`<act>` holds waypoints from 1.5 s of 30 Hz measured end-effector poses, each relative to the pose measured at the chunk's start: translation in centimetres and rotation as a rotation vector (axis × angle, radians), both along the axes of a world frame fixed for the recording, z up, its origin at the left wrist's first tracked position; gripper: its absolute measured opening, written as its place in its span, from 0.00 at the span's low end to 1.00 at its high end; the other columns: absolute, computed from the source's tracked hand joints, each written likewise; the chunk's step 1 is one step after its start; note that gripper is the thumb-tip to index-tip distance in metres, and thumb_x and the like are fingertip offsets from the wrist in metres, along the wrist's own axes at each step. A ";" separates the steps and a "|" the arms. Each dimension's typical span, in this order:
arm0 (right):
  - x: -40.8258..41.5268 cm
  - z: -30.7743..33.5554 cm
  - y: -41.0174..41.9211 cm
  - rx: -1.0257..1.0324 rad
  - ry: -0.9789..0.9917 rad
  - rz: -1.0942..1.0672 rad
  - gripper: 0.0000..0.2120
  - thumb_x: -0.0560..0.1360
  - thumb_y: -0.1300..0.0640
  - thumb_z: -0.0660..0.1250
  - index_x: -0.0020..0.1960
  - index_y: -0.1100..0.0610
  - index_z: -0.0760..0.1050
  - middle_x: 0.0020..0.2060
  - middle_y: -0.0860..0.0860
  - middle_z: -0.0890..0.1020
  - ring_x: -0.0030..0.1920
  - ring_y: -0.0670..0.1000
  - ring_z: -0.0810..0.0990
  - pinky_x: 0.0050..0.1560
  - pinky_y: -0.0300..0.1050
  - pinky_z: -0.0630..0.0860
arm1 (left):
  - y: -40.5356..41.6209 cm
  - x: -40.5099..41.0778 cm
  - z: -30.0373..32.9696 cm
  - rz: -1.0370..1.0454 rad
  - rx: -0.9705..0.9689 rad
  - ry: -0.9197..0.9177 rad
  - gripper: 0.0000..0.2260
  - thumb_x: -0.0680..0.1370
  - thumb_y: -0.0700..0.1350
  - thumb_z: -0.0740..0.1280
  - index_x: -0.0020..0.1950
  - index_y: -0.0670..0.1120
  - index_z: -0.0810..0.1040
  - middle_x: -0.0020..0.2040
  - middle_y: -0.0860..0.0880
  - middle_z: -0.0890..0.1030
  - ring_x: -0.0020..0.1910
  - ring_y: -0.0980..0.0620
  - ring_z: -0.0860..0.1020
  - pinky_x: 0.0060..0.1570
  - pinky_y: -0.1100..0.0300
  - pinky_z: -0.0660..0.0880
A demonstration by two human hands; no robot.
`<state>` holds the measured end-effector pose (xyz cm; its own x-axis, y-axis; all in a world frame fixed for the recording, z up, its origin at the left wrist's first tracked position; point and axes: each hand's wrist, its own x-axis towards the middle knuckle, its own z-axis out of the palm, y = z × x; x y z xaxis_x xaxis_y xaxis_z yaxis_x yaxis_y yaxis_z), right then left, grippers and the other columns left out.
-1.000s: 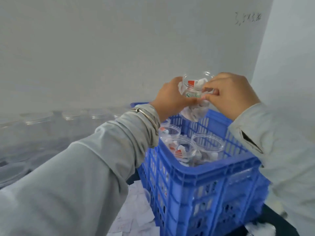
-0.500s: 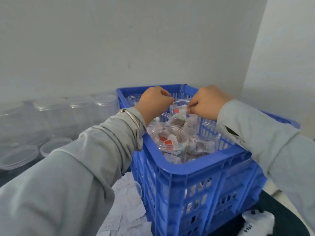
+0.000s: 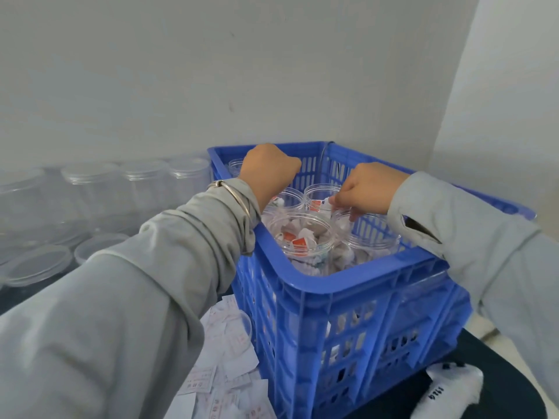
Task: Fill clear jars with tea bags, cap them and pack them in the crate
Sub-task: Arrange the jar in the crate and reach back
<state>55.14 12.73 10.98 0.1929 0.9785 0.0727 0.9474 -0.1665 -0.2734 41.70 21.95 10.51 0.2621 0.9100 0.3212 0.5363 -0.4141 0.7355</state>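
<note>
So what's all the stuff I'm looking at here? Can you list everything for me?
crate: one, blue, slotted plastic, centre, near the wall corner.
filled jars: at least five visible, clear, holding tea bags with red tags, uncapped, inside the crate.
empty jars: a row of several, clear, left of the crate by the wall.
lids: at least two, clear, lying flat at far left.
paper slips: a loose heap, white with faint print, in front of the crate's left corner.
white cloth item: one, white with black marks, bottom right.
bracelet: one, silver, on the left wrist.
left hand: fingers curled, over the crate's back left.
right hand: fingertips at a jar's rim, touching a tea bag.
</note>
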 end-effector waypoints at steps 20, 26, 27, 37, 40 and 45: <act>-6.5 1.3 -4.9 1.143 -0.097 0.132 0.16 0.75 0.60 0.63 0.30 0.65 0.76 0.26 0.56 0.74 0.30 0.58 0.73 0.35 0.44 0.68 | -5.2 -9.7 1.7 -0.016 0.118 -0.562 0.12 0.75 0.37 0.60 0.36 0.51 0.74 0.28 0.55 0.77 0.28 0.58 0.74 0.29 0.66 0.70; -19.1 2.0 -5.9 1.191 0.075 0.448 0.12 0.73 0.59 0.62 0.47 0.63 0.82 0.44 0.57 0.83 0.48 0.58 0.79 0.55 0.41 0.68 | -6.7 -23.0 -1.7 0.169 0.105 -0.458 0.13 0.76 0.36 0.59 0.38 0.51 0.75 0.25 0.55 0.78 0.28 0.59 0.75 0.38 0.58 0.75; -21.3 1.7 -5.8 1.175 0.100 0.505 0.11 0.72 0.60 0.62 0.48 0.62 0.82 0.45 0.57 0.83 0.49 0.57 0.79 0.55 0.40 0.67 | -6.8 -25.6 -2.4 0.212 0.087 -0.418 0.13 0.76 0.36 0.60 0.38 0.52 0.76 0.25 0.56 0.78 0.31 0.56 0.76 0.41 0.55 0.77; -37.5 -9.1 3.7 0.132 0.226 0.499 0.20 0.75 0.61 0.63 0.67 0.57 0.71 0.64 0.56 0.73 0.63 0.55 0.72 0.62 0.41 0.64 | -11.2 -45.3 -11.1 0.543 -0.091 -0.151 0.12 0.77 0.39 0.63 0.39 0.53 0.76 0.29 0.58 0.81 0.32 0.62 0.77 0.36 0.67 0.72; -41.2 -13.1 5.9 -0.103 0.245 0.421 0.27 0.75 0.53 0.65 0.72 0.58 0.65 0.69 0.57 0.69 0.67 0.54 0.70 0.65 0.44 0.66 | -11.7 -47.6 -13.0 0.594 -0.125 -0.147 0.11 0.78 0.41 0.62 0.40 0.55 0.76 0.33 0.57 0.81 0.25 0.64 0.73 0.25 0.70 0.67; -47.3 -17.0 8.6 -0.153 0.366 0.220 0.40 0.71 0.42 0.69 0.74 0.58 0.56 0.71 0.58 0.63 0.70 0.58 0.66 0.65 0.49 0.66 | -11.2 -48.2 -13.6 0.574 -0.208 -0.210 0.10 0.78 0.40 0.61 0.41 0.53 0.77 0.36 0.54 0.81 0.20 0.62 0.69 0.21 0.67 0.66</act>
